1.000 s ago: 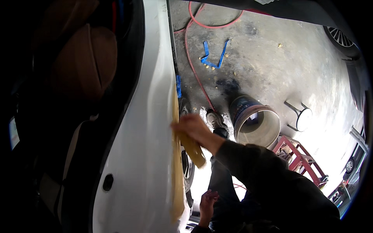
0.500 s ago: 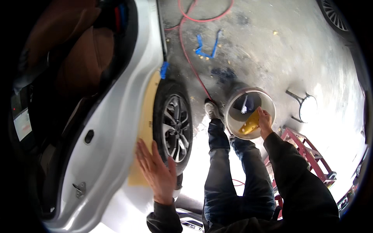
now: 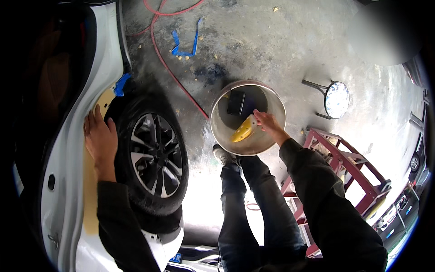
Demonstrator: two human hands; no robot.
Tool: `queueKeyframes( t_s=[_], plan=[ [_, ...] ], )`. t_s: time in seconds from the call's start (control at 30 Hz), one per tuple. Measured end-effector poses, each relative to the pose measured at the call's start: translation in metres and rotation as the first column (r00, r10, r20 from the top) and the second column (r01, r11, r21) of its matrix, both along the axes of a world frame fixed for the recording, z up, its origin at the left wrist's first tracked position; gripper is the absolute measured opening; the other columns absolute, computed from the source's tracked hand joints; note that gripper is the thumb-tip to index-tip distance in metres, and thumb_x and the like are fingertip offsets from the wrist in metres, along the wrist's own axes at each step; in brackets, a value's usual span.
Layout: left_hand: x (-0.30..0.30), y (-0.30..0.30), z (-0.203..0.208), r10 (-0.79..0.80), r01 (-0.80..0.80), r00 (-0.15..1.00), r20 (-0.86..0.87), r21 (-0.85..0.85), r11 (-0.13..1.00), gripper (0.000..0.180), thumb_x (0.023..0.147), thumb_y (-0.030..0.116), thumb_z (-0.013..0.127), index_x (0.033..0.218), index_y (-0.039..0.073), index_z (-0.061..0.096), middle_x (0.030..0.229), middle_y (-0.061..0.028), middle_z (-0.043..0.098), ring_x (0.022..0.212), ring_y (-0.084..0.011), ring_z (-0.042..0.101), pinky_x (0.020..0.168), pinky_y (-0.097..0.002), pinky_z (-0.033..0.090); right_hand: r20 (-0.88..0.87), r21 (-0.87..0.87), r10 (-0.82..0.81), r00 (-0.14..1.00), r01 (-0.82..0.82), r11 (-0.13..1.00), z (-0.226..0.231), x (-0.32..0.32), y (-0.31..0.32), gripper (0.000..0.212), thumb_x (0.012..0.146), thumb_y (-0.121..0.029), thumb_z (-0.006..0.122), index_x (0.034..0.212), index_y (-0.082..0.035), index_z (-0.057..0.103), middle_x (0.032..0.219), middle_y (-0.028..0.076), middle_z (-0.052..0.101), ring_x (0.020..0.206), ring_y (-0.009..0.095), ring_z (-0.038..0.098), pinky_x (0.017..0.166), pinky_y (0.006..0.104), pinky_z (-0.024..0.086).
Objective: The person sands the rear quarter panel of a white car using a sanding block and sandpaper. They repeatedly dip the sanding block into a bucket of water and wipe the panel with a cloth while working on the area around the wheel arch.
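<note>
On the white car body (image 3: 68,167), a tan patch (image 3: 90,199) lies under the left hand (image 3: 101,140), its fingers extended and ungripping, beside a wheel (image 3: 158,156). A bucket (image 3: 275,106) holds a dark rectangular object (image 3: 236,102); over its mouth, a yellow holed sheet (image 3: 243,130) is pinched in the right hand's (image 3: 270,125) fingers. Farther right: a round stool (image 3: 337,99).

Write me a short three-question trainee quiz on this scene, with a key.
1. Which hand holds the yellow spotted sheet?
2. True or false: the round stool is to the left of the bucket in the picture.
3. Which of these is the left hand closest to?
A) the red hose
B) the tan strip on the white car body
C) the red stand

Key:
1. The right hand
2. False
3. B
</note>
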State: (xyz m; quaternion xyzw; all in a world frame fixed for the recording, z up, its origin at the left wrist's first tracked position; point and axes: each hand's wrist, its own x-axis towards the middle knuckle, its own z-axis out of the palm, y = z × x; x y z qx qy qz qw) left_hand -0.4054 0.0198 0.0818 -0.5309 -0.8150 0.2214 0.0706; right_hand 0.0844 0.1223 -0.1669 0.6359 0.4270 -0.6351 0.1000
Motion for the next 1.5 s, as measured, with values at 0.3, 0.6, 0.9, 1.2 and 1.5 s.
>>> queueKeyframes(
  t_s=[0.3, 0.6, 0.9, 1.2, 1.5],
  plan=[
    [0.001, 0.042, -0.082, 0.024, -0.044, 0.973, 0.229, 0.082, 0.996, 0.038, 0.095, 0.021, 0.058, 0.132, 0.009, 0.058, 0.127, -0.0166, 0.063, 0.121, -0.0353, 0.058, 0.102, -0.0441, 0.046, 0.283, 0.610, 0.006, 0.959, -0.185, 0.770, -0.172, -0.016, -0.014, 0.044, 0.086, -0.033, 0.069, 0.111, 0.003, 0.065, 0.107, 0.025, 0.068, 0.108, 0.040, 0.063, 0.093, 0.0476, 0.049],
    [0.226, -0.082, -0.131, 0.194, -0.593, -0.014, 0.981, -0.164, 0.788, 0.039, 0.093, 0.017, 0.068, 0.129, 0.004, 0.060, 0.129, -0.0163, 0.063, 0.114, -0.0282, 0.064, 0.091, -0.0381, 0.052, -0.045, -0.135, -0.574, 0.818, 0.564, 0.814, -0.017, -0.060, -0.040, 0.032, 0.073, -0.015, 0.070, 0.099, 0.003, 0.067, 0.088, 0.010, 0.068, 0.082, 0.023, 0.067, 0.074, 0.0366, 0.053],
    [0.345, -0.049, -0.093, -0.236, -0.554, 0.057, 0.970, 0.227, 0.801, 0.048, 0.085, 0.012, 0.073, 0.130, 0.003, 0.057, 0.132, -0.0218, 0.055, 0.118, -0.0391, 0.052, 0.104, -0.0475, 0.041, -0.441, -0.615, -0.743, 0.503, 0.433, 0.659, 0.159, -0.057, -0.030, 0.043, 0.096, -0.029, 0.060, 0.130, -0.002, 0.053, 0.122, 0.018, 0.065, 0.107, 0.030, 0.066, 0.086, 0.0428, 0.058],
    [0.255, -0.128, 0.111, -0.055, -0.499, 0.085, 0.995, 0.090, 0.862, 0.039, 0.087, 0.012, 0.070, 0.125, 0.008, 0.064, 0.141, -0.0212, 0.050, 0.126, -0.0365, 0.052, 0.104, -0.0442, 0.044, -0.188, 0.048, -0.416, 0.890, 0.431, 0.901, 0.146, -0.106, -0.001, 0.042, 0.093, -0.054, 0.063, 0.086, -0.013, 0.060, 0.062, -0.001, 0.052, 0.044, 0.014, 0.047, 0.040, 0.0312, 0.041],
    [0.127, -0.303, 0.356, 0.315, -0.416, 0.903, 0.294, 0.406, 0.814, 0.023, 0.090, -0.002, 0.057, 0.112, -0.004, 0.062, 0.136, -0.0264, 0.053, 0.123, -0.0404, 0.056, 0.100, -0.0516, 0.047, -0.093, 0.028, -0.170, 0.981, 0.173, 0.985, 0.170, -0.158, 0.002, 0.046, 0.092, -0.050, 0.067, 0.091, -0.004, 0.069, 0.068, 0.003, 0.062, 0.055, 0.012, 0.059, 0.052, 0.0275, 0.049]
  ],
)
